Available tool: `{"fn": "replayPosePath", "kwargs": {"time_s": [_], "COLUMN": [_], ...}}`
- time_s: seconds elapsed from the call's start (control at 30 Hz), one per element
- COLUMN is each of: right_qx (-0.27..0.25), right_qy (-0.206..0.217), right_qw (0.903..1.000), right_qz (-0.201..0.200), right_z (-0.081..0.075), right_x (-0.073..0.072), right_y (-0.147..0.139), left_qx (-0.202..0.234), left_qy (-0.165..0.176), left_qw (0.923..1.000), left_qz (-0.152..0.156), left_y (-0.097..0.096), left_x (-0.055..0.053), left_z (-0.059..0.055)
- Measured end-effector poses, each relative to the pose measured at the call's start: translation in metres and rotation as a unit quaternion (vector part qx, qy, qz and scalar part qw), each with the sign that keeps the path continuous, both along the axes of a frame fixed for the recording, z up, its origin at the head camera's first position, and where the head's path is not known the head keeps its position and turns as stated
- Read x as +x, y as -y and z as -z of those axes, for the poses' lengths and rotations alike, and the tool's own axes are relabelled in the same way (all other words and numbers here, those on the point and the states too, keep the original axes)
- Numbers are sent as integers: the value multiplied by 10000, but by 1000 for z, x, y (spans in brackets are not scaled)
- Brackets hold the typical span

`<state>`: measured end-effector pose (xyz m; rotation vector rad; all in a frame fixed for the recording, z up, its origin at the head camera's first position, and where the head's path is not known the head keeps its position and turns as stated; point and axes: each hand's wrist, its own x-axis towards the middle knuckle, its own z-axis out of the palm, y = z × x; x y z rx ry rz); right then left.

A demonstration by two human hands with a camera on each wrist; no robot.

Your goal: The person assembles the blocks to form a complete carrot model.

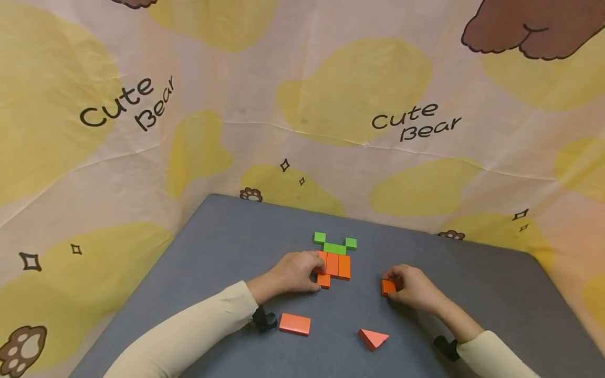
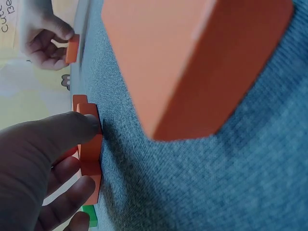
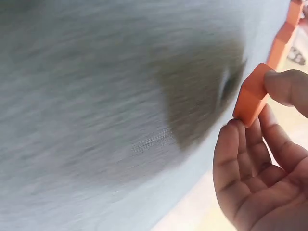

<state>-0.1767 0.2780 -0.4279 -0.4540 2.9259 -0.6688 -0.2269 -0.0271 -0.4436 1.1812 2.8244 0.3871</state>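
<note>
In the head view, an upright orange block (image 1: 333, 264) stands in a row with others on the blue-grey table. A green block (image 1: 334, 248) lies at the row's far end. My left hand (image 1: 294, 272) is at the row's left side, its thumb by a small orange block (image 1: 323, 281) under the left column. In the left wrist view, the thumb (image 2: 89, 124) presses that block while bent fingers lie along the neighbouring ones. Off to the right, my right hand (image 1: 416, 287) pinches another small orange block (image 3: 252, 94) between thumb and fingertips, over the table.
Two small green blocks, one on the left (image 1: 320, 238) and one on the right (image 1: 351, 243), sit at the far corners. Nearer me lie a salmon rectangular block (image 1: 295, 324) and a salmon triangular block (image 1: 373, 338). A printed cloth (image 1: 331, 178) hangs behind the table (image 1: 236, 231).
</note>
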Motion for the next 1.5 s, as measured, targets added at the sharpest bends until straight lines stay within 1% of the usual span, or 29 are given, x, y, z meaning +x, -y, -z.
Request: {"fn": "replayPosePath", "kwargs": {"time_s": [0.3,0.53,0.7,0.87,1.0,1.2,1.5], "right_qx": [-85,-22,11,66,159,223,233], "right_qy": [-133,-279,-350,-286,-367,-540,-561], "right_qw": [9978,9938,9911,9897,9882,9880,9897], "right_qz": [-652,-1077,-1285,-1401,-1479,-1431,-1298], "right_z": [-10,-9,-8,-6,-4,0,3], "right_x": [-14,-19,-24,-27,-26,-25,-25], "right_y": [41,68,80,90,94,98,100], "left_qx": [-38,-30,-67,-93,-102,-20,122], "left_qy": [-54,1,-21,-89,-114,-118,27], "left_qw": [10000,10000,9999,9999,9999,9999,9999], "left_qz": [-28,-65,-76,-53,-66,-66,-100], "left_y": [1,0,-1,-1,-1,-1,0], "left_x": [2,2,3,3,3,3,2], "left_z": [-2,-3,-4,-4,-3,-3,-2]}}
